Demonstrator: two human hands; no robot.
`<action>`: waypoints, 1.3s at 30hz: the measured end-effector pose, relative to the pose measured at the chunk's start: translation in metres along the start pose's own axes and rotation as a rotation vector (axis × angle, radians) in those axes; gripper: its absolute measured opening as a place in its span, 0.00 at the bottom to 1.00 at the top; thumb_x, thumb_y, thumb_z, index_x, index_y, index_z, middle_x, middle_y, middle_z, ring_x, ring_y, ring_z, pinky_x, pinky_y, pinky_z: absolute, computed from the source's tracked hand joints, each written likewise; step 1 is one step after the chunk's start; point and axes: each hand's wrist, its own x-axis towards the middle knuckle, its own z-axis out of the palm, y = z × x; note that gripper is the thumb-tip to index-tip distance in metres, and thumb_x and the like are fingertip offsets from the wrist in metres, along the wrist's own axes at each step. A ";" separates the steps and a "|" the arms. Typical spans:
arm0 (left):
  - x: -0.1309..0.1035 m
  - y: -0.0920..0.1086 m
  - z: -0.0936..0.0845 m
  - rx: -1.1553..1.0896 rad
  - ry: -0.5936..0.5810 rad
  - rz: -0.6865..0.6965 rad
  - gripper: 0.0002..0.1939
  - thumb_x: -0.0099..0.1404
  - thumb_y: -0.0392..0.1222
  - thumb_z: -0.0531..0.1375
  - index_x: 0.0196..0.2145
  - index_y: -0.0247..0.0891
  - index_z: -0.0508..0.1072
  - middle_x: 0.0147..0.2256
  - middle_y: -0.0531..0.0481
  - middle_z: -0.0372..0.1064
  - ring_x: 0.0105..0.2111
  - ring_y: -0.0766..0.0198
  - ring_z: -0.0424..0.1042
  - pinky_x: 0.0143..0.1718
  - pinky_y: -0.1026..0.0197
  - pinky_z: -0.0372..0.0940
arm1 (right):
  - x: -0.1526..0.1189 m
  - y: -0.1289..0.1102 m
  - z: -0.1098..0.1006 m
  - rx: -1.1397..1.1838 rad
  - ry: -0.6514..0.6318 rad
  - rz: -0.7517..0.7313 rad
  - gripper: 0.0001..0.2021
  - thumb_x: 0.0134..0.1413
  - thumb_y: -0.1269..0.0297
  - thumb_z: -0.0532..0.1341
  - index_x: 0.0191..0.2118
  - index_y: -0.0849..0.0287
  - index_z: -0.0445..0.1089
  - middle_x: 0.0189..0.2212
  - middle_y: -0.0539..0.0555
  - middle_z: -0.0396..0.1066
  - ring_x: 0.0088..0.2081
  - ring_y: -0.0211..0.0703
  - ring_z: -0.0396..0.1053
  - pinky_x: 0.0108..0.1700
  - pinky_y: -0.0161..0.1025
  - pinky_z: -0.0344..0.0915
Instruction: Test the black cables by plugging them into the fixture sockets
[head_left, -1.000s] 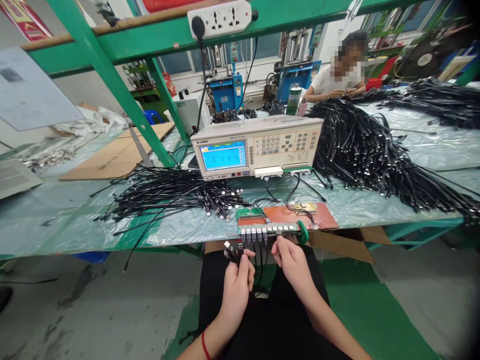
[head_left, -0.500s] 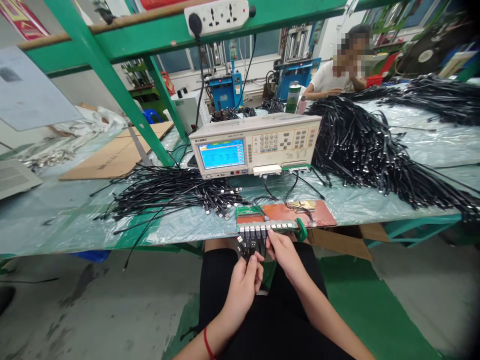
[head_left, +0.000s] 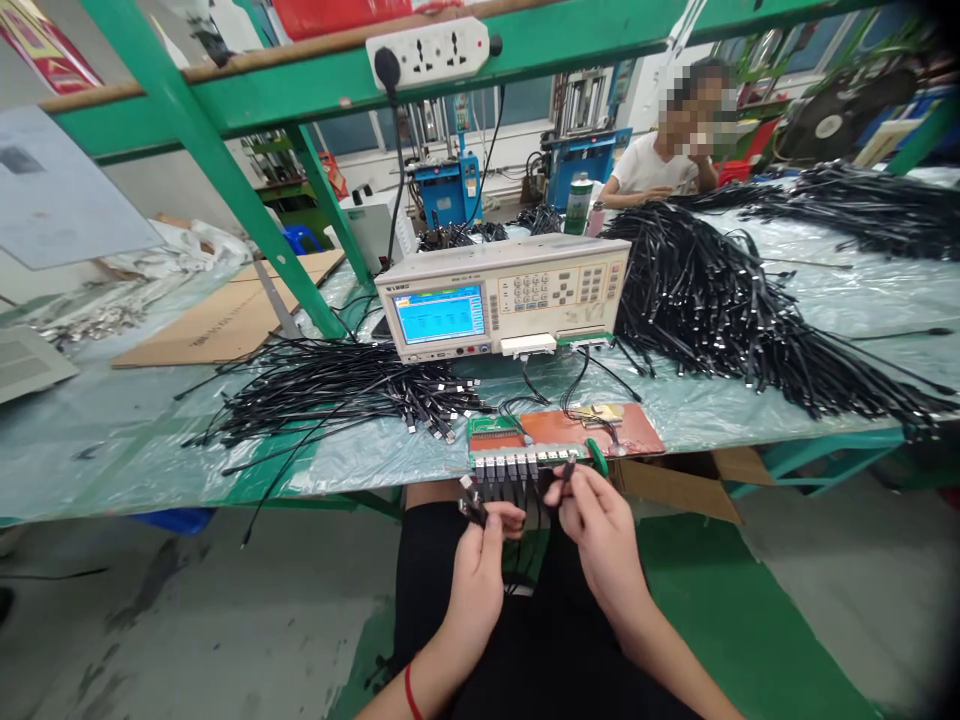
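My left hand (head_left: 484, 555) is closed around a few black USB cables (head_left: 470, 505), their plug ends sticking up past the thumb. Between thumb and fingers, my right hand (head_left: 596, 520) pinches one black cable by its connector (head_left: 570, 468), just below the right part of a row of sockets. The sockets line the front edge of a test board (head_left: 637, 425) with a reddish-brown surface. Several black USB plugs (head_left: 506, 468) sit in the left and middle sockets, cables hanging down. A few white-faced sockets (head_left: 553, 455) farther right hold no plug.
A bench tester (head_left: 510, 295) with a blue screen stands behind the board, wired to it. Black cables lie in a pile (head_left: 337, 385) on the left and a larger heap (head_left: 712, 290) on the right. A co-worker (head_left: 660, 165) sits across the table. A cardboard box (head_left: 675, 485) is below the edge.
My right hand has moved off the plugged row to the right and now holds a separate cable connector up. The left hand has shifted slightly left with its cables.
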 end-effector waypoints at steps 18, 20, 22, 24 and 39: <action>0.004 -0.015 0.004 -0.232 -0.184 -0.252 0.24 0.67 0.64 0.58 0.35 0.37 0.64 0.22 0.58 0.61 0.16 0.75 0.44 0.17 0.68 0.40 | 0.041 0.056 -0.001 -0.184 -0.194 0.133 0.33 0.59 0.29 0.50 0.19 0.55 0.57 0.12 0.46 0.51 0.16 0.35 0.50 0.21 0.34 0.46; 0.005 -0.014 0.004 -0.232 -0.199 -0.240 0.24 0.67 0.63 0.59 0.35 0.36 0.67 0.22 0.56 0.63 0.16 0.75 0.45 0.17 0.68 0.40 | 0.043 0.049 -0.003 -0.261 -0.222 0.130 0.33 0.61 0.30 0.47 0.19 0.55 0.58 0.12 0.47 0.53 0.16 0.37 0.53 0.21 0.34 0.49; 0.005 -0.013 0.004 -0.225 -0.205 -0.232 0.24 0.66 0.62 0.60 0.36 0.34 0.69 0.22 0.55 0.64 0.16 0.75 0.47 0.17 0.68 0.40 | 0.041 0.035 -0.007 -0.471 -0.193 0.030 0.33 0.63 0.34 0.47 0.19 0.56 0.60 0.13 0.51 0.59 0.18 0.41 0.59 0.24 0.36 0.53; 0.005 -0.012 0.004 -0.216 -0.212 -0.225 0.25 0.67 0.63 0.60 0.37 0.33 0.70 0.22 0.55 0.64 0.16 0.75 0.47 0.17 0.68 0.40 | 0.033 0.017 -0.009 -0.691 -0.099 -0.158 0.29 0.65 0.40 0.52 0.21 0.57 0.65 0.19 0.55 0.67 0.24 0.45 0.66 0.28 0.37 0.57; 0.005 -0.011 0.010 -0.163 -0.188 -0.168 0.28 0.67 0.66 0.56 0.44 0.35 0.72 0.22 0.60 0.50 0.19 0.72 0.48 0.19 0.68 0.47 | 0.021 0.026 -0.030 -0.148 -0.030 -0.029 0.25 0.61 0.45 0.63 0.23 0.59 0.60 0.18 0.45 0.52 0.21 0.33 0.49 0.23 0.33 0.45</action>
